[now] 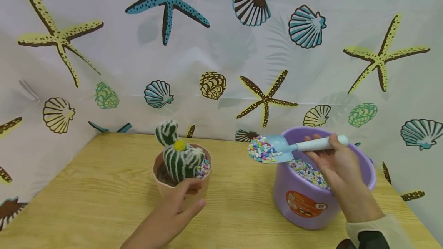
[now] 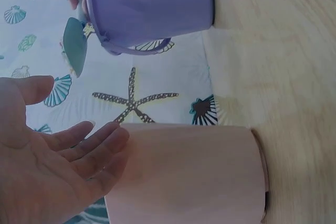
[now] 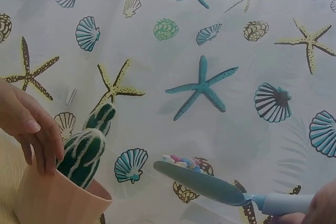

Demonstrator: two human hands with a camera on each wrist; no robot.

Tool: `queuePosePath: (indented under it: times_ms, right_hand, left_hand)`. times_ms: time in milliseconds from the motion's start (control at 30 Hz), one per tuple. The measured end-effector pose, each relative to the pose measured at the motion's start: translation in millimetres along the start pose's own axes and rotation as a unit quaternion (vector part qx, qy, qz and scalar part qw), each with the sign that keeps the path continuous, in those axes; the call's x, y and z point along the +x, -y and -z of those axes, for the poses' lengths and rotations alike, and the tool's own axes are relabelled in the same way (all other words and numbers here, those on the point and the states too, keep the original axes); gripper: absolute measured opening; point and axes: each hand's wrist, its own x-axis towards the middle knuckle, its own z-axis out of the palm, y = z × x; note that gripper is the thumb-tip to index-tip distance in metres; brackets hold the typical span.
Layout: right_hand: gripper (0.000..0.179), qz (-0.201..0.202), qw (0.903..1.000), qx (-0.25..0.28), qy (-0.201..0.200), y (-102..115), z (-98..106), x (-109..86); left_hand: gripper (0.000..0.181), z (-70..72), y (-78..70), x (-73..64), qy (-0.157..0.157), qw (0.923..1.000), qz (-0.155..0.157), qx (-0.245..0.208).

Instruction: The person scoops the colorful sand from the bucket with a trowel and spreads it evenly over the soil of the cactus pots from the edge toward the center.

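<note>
A light blue trowel [image 1: 288, 150] lies level over the left rim of a purple bucket [image 1: 282, 189], its scoop heaped with small multicolored pebbles [image 1: 260, 150]. My right hand [image 1: 342, 168] holds its white handle, thumb on top and fingers beneath. More pebbles [image 1: 308, 172] lie inside the bucket. To the left stands a peach plant pot [image 2: 194, 177] with a knitted green-and-white cactus [image 1: 181, 162] bearing a yellow pompom. Pebbles [image 1: 203, 167] cover the pot's right part; brown filling [image 1: 166, 176] shows at the left. My left hand [image 1: 169, 212] has relaxed fingers at the pot's near rim.
Both containers stand on a light wood table [image 1: 86, 187], with a gap of bare wood between them. Behind it hangs a white cloth [image 1: 214, 57] printed with starfish and shells. The bucket's purple handle [image 2: 149, 50] hangs at its side.
</note>
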Motion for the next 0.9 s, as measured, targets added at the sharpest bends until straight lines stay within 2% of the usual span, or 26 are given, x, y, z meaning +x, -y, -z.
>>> queuePosePath:
  times_ms: [167, 267, 467, 600, 700, 900]
  right_hand:
    - [0.043, 0.001, 1.0000, -0.007, 0.002, -7.0, -6.2, 1.6]
    - [0.040, 0.000, 1.0000, -0.004, 0.003, -11.4, -9.3, 2.0]
    - [0.047, 0.003, 1.0000, -0.002, 0.004, -19.0, -13.8, 0.2]
    - [0.049, 0.003, 1.0000, -0.004, 0.005, -23.8, -18.7, -2.1]
    - [0.049, 0.005, 0.9998, -0.016, 0.005, -28.5, -23.2, -4.6]
    - [0.044, 0.001, 0.9998, -0.018, 0.007, -37.0, -28.1, -6.7]
  left_hand:
    - [0.045, 12.8, 0.1, -2.8, -0.021, 0.9997, 0.001, 0.010]
    - [0.042, 19.1, 2.9, -5.2, -0.039, 0.9985, -0.016, 0.035]
    - [0.037, 31.7, 14.3, -9.0, -0.071, 0.9938, -0.036, 0.077]
    - [0.034, 43.4, 23.1, -8.3, -0.107, 0.9895, -0.035, 0.091]
    - [0.035, 51.6, 30.5, -8.2, -0.130, 0.9865, -0.023, 0.097]
    - [0.041, 64.2, 43.7, -8.5, -0.142, 0.9843, -0.009, 0.105]
